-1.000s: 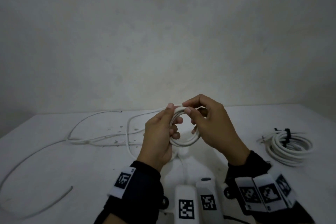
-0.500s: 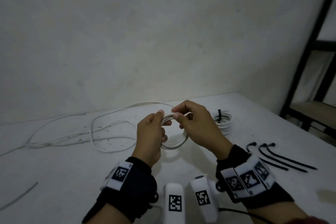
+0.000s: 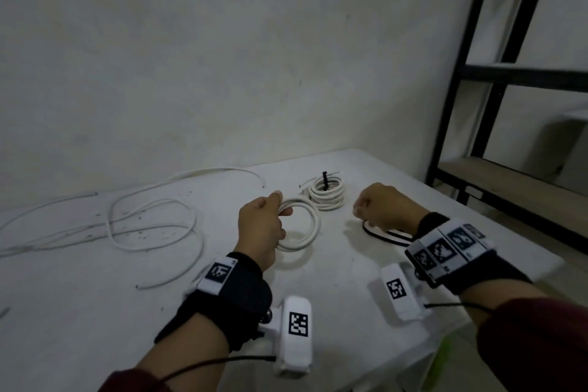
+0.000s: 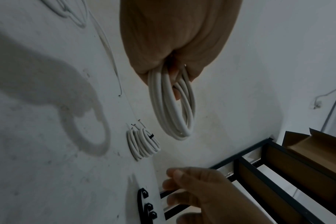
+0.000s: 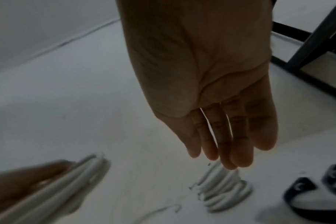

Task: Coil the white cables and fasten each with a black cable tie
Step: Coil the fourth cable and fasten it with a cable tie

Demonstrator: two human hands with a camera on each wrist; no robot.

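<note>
My left hand [image 3: 276, 211] grips a coiled white cable [image 3: 308, 230] just above the table, fingers curled through its loops [image 4: 172, 109]. No tie shows on this coil. My right hand [image 3: 362, 211] hovers to the right, low over the black cable ties [image 3: 383, 235], holding nothing; in the right wrist view its fingers [image 5: 223, 145] are straight. The ties' heads [image 4: 147, 206] lie side by side near the table's right edge. Behind the hands lies a second white coil [image 3: 327, 195] bound with a black tie.
Loose white cables [image 3: 152, 226] sprawl over the left half of the white table [image 3: 334, 289]. A black metal shelf frame [image 3: 496, 79] stands past the table's right edge. The wall is close behind.
My right hand has let go of the coil and moved right, down over the black ties. The left hand keeps the coil, now lower. My view has swung right.
</note>
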